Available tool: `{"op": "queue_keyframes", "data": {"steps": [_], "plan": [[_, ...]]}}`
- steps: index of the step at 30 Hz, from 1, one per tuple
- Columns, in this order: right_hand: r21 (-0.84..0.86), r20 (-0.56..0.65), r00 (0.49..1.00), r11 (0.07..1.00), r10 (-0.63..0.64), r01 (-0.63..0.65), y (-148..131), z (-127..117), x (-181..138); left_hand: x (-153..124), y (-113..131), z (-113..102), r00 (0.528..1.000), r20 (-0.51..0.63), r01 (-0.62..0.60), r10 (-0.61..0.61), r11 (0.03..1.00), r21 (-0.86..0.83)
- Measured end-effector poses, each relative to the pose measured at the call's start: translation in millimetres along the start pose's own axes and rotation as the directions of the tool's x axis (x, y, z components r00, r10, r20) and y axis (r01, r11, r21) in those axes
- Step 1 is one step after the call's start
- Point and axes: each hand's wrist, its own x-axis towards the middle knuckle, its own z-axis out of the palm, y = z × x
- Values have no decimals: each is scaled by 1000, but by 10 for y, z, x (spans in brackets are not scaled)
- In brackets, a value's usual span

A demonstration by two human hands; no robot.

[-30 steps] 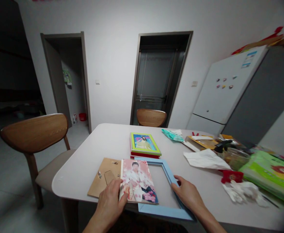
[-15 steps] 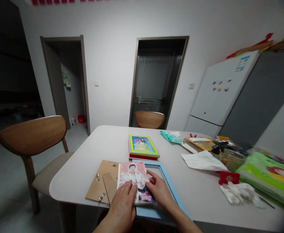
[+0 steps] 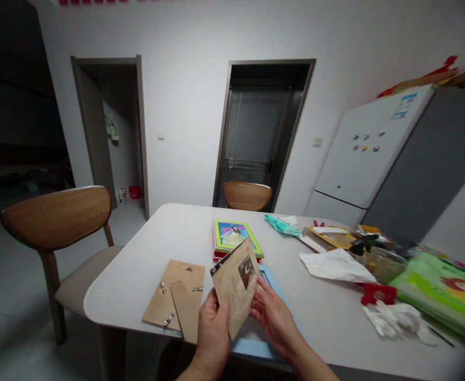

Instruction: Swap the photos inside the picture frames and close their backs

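White table (image 3: 145, 264); at the right of the view I see a white paper (image 3: 336, 264) and a green package (image 3: 443, 280). A stack of framed pictures (image 3: 234, 230) sits at centre, partly hidden by the raised tan card (image 3: 236, 296). Left of the hands lies a backing board (image 3: 157, 307); card and hands obscure most of the blue frame (image 3: 254, 348). The card, at lower centre, shows its tan face to the person; its long axis is near upright, top leaning slightly left. Left hand (image 3: 213, 330) grips its lower left edge, right hand (image 3: 272, 315) its right edge.

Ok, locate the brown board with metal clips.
In the head view, the brown board lies left of the left hand on the table, at its near edge.
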Motion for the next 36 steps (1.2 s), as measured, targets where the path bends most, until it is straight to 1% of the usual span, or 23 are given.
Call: {"op": "queue_keyframes", "data": {"steps": [1, 3, 5, 7, 9, 11, 12, 14, 17, 19, 21, 23, 25, 27, 29, 31, 33, 34, 36], "plan": [[21, -10, 999, 999, -34, 34, -3, -41, 6, -25, -43, 29, 999, 25, 29, -28, 999, -38], [9, -52, 995, 996, -87, 88, -60, -158, 24, -59, -106, 44, 993, 89, 77, -71, 995, -62], [-34, -82, 994, 997, -71, 69, -141, -321, 61, -71, -142, 5, 988, 109, 108, -105, 994, -22], [-93, -111, 994, 996, -12, 2, -198, -504, 120, -77, -157, -62, 987, 95, 115, -126, 986, 120], [-191, -137, 990, 980, 28, -54, -203, -658, 190, -96, -159, -120, 985, 125, 74, -123, 937, 342], [-314, -138, 990, 947, 25, -68, -161, -749, 262, -132, -151, -144, 967, 230, -36, -111, 834, 551], [-373, -131, 991, 926, 9, -58, -130, -768, 298, -154, -146, -143, 950, 293, -101, -112, 776, 623], [-493, -121, 991, 870, -55, -12, -65, -762, 370, -192, -140, -126, 912, 390, -207, -130, 676, 707], [-675, -101, 977, 734, -188, 72, 7, -703, 471, -219, -146, -104, 870, 465, -291, -163, 592, 751], [-747, -89, 965, 657, -247, 99, 29, -667, 522, -216, -154, -110, 859, 483, -319, -169, 561, 764], [-790, -94, 954, 604, -284, 102, 33, -640, 546, -209, -161, -131, 852, 494, -341, -170, 535, 773], [-839, -84, 940, 533, -330, 112, 30, -614, 540, -205, -162, -158, 842, 513, -372, -167, 509, 776], [-879, -54, 928, 458, -369, 131, 30, -581, 509, -202, -156, -179, 830, 533, -406, -163, 478, 779], [-902, -20, 921, 404, -388, 150, 41, -543, 469, -200, -143, -187, 822, 546, -432, -161, 449, 782], [-926, 6, 918, 343, -396, 155, 63, -512, 434, -197, -124, -177, 820, 552, -448, -153, 429, 784], [-960, 35, 908, 240, -417, 147, 88, -497, 414, -200, -95, -160, 817, 558, -458, -145, 425, 781], [-982, 61, 900, 138, -432, 133, 105, -499, 406, -210, -53, -171, 809, 569, -461, -149, 441, 770], [-986, 68, 898, 110, -434, 127, 108, -502, 403, -216, -26, -203, 806, 572, -456, -155, 455, 765], [-983, 78, 899, 117, -431, 141, 102, -492, 387, -220, 35, -341, 814, 558, -432, -161, 475, 767]]}}
